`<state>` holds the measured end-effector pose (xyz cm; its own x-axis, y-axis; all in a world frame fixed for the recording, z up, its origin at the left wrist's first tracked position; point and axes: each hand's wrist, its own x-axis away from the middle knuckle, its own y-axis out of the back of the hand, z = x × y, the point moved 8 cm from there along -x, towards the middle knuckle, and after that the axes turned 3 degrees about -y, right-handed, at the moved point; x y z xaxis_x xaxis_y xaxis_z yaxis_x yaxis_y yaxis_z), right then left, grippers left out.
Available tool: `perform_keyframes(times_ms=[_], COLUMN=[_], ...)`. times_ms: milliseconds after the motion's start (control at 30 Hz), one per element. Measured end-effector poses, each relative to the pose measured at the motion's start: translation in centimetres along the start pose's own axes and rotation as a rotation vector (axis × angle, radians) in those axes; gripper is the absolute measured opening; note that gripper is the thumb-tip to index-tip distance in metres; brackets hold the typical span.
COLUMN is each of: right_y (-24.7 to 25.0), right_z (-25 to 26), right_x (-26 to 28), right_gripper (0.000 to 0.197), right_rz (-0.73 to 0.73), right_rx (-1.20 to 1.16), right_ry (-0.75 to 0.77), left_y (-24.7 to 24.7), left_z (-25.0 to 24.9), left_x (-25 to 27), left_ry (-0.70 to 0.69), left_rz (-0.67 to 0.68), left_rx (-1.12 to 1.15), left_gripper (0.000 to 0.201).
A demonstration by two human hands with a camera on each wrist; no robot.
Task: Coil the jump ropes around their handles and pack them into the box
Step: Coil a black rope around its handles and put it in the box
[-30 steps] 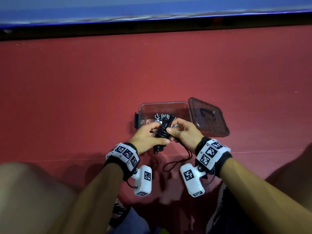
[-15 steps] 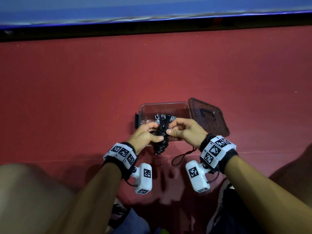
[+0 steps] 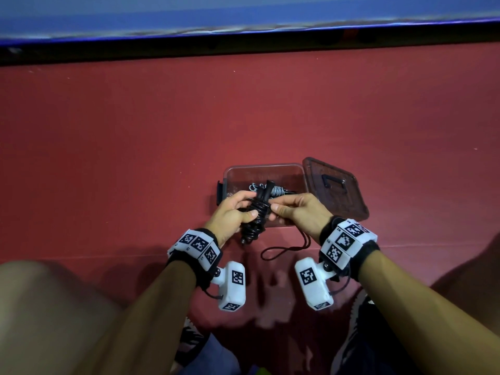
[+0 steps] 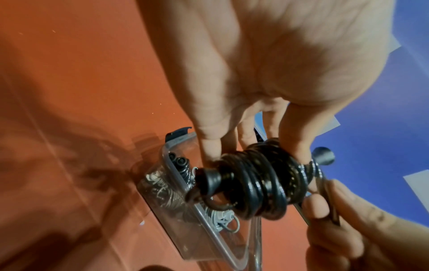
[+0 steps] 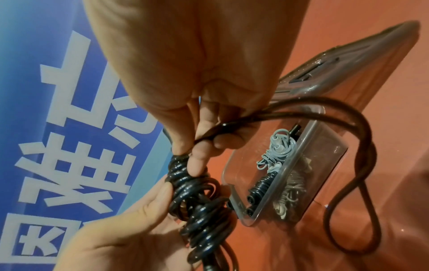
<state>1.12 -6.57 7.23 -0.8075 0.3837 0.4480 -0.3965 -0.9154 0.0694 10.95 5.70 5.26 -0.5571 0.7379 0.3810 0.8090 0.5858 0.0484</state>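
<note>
Step in hand: winding the last slack of the black jump rope onto its handles. Recommended: left hand keeps the bundle clamped while each turn is laid tight beside the previous. Right hand pinches the loose tail; both sets of fingers are curled round rope. Coils glossy, uneven, overlapping. Bundle held just above the open box, which contains grey and black ropes

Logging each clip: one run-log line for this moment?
left hand grips black rope bundle | right hand pinches loose tail | box open
</note>
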Motion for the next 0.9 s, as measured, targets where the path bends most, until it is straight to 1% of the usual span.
perform_keyframes(times_ms=[100, 167, 267, 433, 533, 633, 667, 733, 767, 833, 867, 900], right_y=[-0.1, -0.2, -0.2, -0.2, 0.1, 0.0, 0.0, 0.1, 0.2, 0.5, 0.6, 0.7], right_z=[-0.2, 0.0, 0.4, 0.6, 1.1, 1.2, 1.0, 0.8, 0.9, 1.1, 1.2, 1.3], right_x=[-0.1, 0.0, 0.3, 0.5, 0.7, 0.8, 0.7, 0.7, 0.7, 0.7, 0.7, 0.7], right_gripper=[0.017, 0.016, 0.012, 0.012, 0.012, 0.018, 0.020, 0.020, 0.019, 0.016, 0.015, 0.017], right_rz=[0.023, 0.028, 0.013, -0.024, -0.048, -0.041, -0.037, -0.042, -0.052, -0.075, -0.087, -0.102], right_rx=[-0.036, -0.025, -0.016, -0.031, 0.031, 0.035, 0.031, 0.059, 0.075, 0.076, 0.069, 0.055], right_ry=[-0.019, -0.013, 0.014, 0.038, 0.078, 0.078, 0.067, 0.052, 0.056, 0.070, 0.079, 0.082], left_y=[-0.1, -0.5, -1.3, -1.1, -0.8, -0.1, 0.2, 0.7, 0.7, 0.5, 0.4, 0.4], left_z=[0.1, 0.0, -0.4, -1.1, -1.2, -0.7, -0.4, -0.1, -0.1, -0.2, -0.3, -0.3], left_x=[0.0, 0.1, 0.2, -0.1, -0.1, -0.3, -0.4, -0.4, -0.4, -0.2, -0.1, -0.1], left_ry=[0.017, 0.000, -0.076, -0.168, -0.180, -0.154, -0.135, -0.109, -0.102, -0.083, -0.073, -0.064], left_rz=[0.011, 0.061, 0.130, 0.106, 0.067, 0.002, -0.017, -0.042, -0.036, 0.002, 0.017, 0.016], left_rx=[0.055, 0.051, -0.046, -0.097, -0.132, -0.160, -0.160, -0.180, -0.181, -0.116, -0.083, -0.063], left_gripper=[0.039, 0.038, 0.052, 0.053, 0.056, 0.067, 0.065, 0.052, 0.044, 0.034, 0.034, 0.039])
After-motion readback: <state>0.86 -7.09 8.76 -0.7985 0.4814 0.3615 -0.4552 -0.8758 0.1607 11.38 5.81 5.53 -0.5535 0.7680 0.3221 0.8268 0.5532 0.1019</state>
